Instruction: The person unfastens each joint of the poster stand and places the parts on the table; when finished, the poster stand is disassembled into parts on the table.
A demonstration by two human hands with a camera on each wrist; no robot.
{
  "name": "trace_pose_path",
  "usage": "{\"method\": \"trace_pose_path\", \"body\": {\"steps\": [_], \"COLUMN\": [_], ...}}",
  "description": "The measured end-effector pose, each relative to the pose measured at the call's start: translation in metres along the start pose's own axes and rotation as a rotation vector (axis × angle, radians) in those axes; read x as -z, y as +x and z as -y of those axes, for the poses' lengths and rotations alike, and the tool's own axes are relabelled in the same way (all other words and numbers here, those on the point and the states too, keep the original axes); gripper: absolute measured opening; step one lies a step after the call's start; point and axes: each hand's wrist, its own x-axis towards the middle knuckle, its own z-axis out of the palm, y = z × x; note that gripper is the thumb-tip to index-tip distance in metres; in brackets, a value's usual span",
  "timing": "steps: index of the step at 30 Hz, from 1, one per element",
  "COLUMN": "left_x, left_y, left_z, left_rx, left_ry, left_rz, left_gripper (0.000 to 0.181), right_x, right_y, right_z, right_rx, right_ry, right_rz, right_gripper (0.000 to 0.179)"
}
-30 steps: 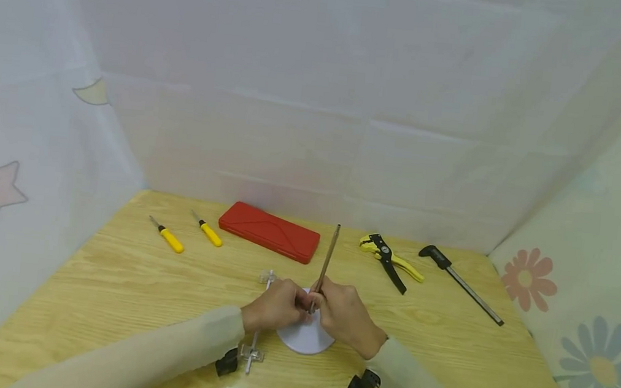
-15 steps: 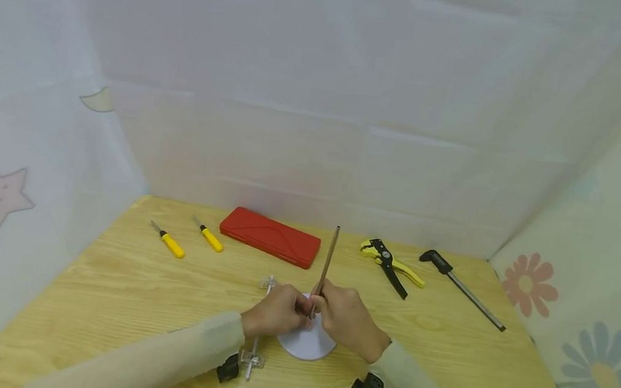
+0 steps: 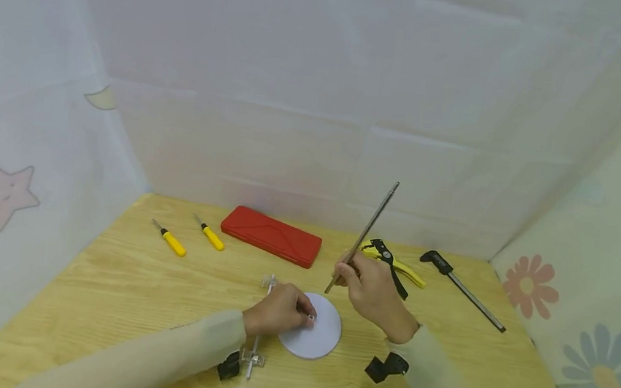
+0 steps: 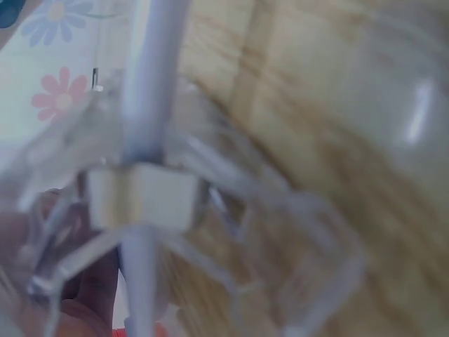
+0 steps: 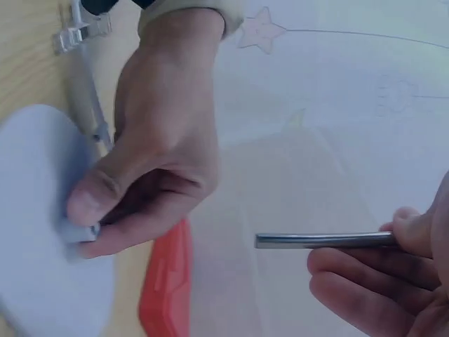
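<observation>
In the head view a round white disc [image 3: 325,337] lies on the table. Over its left part, my left hand [image 3: 278,307] pinches a small whitish fitting with a hole [image 5: 88,233] between thumb and forefinger. My right hand [image 3: 376,289] holds a thin metal rod [image 3: 368,227], tilted up to the right. The rod's lower end stands apart from the fitting, beyond the disc's upper right rim. A slim white rod with clear plastic clips [image 3: 252,358] runs beneath my left wrist; it appears large and blurred in the left wrist view, where the white rod [image 4: 151,77] passes through a pale block.
A red case [image 3: 270,235] lies at the back. Two yellow-handled screwdrivers [image 3: 173,243] are left of it. A yellow and black wire stripper [image 3: 409,273] sits partly behind my right hand, and a caliper [image 3: 468,291] lies farther right. Fabric walls [image 3: 294,125] surround the table.
My right hand has lifted away up and to the right with the metal rod, drawing it off the fitting. The left hand stays in place, pinching the fitting.
</observation>
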Motion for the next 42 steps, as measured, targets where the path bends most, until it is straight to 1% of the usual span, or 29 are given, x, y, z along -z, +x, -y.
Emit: {"method": "trace_pose_path", "body": {"steps": [2,4,6,9,13,20,26,33,42], "left_x": [0.001,0.003,0.003,0.002,0.001,-0.002,-0.002,-0.002,-0.002], "left_y": [-0.001,-0.002,-0.001,0.001,0.004,0.007,0.006,0.006,0.006], "left_z": [-0.001,-0.002,-0.003,-0.002,-0.001,-0.003,-0.005,-0.005,-0.008], "left_rx": [0.006,0.015,0.021,0.023,0.029,0.010,0.015,0.027,0.027], "left_ry": [0.000,0.009,0.013,0.026,0.030,0.019,0.023,-0.008,0.018], "left_rz": [-0.001,0.002,0.005,0.006,0.000,-0.002,0.005,0.004,0.005], "left_gripper": [0.009,0.008,0.008,0.007,0.007,0.009,0.008,0.007,0.007], "right_x": [0.003,-0.001,-0.007,-0.012,-0.014,-0.014,-0.015,-0.016,-0.013], "right_y": [0.002,-0.001,-0.005,-0.010,-0.012,-0.016,-0.019,-0.022,-0.031], "right_z": [0.001,-0.001,-0.003,-0.006,-0.009,-0.011,-0.013,-0.015,-0.020], "right_rx": [-0.017,-0.033,-0.038,-0.070,-0.109,-0.128,-0.153,-0.180,-0.230], "right_ry": [0.016,0.054,0.080,0.124,0.131,0.116,0.131,0.153,0.192], "right_rz": [0.060,0.116,0.133,0.163,0.198,0.206,0.217,0.234,0.269], "right_gripper": [0.009,0.010,0.009,0.009,0.010,0.011,0.011,0.010,0.015]}}
